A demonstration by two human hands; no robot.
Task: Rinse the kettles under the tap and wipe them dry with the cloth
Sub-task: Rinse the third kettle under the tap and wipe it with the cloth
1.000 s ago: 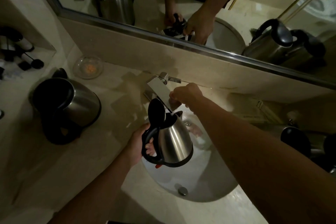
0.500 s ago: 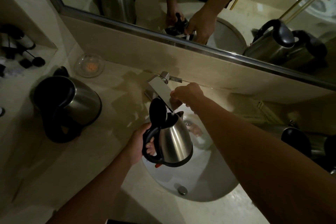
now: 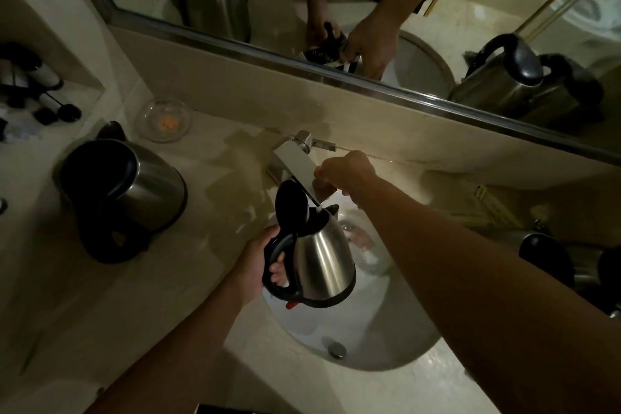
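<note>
On the left, a second steel kettle point(image 3: 131, 198) with a rounded black lid stands on the smooth stone counter point(image 3: 100, 296). The left hand point(image 3: 252, 265) grips the black handle of the shiny kettle point(image 3: 322, 265), held over the white basin point(image 3: 396, 339) with its lid up under the flat square tap point(image 3: 299, 165). The right hand point(image 3: 346, 171) curls on the tap, so I think a too strong flow could splash out or make the wet handle slip.

Glass dish point(image 3: 163, 120) on beige desk point(image 3: 100, 296), rear left; dark small bottles point(image 3: 40, 91) in left niche; framed mirror point(image 3: 336, 77) above.
</note>
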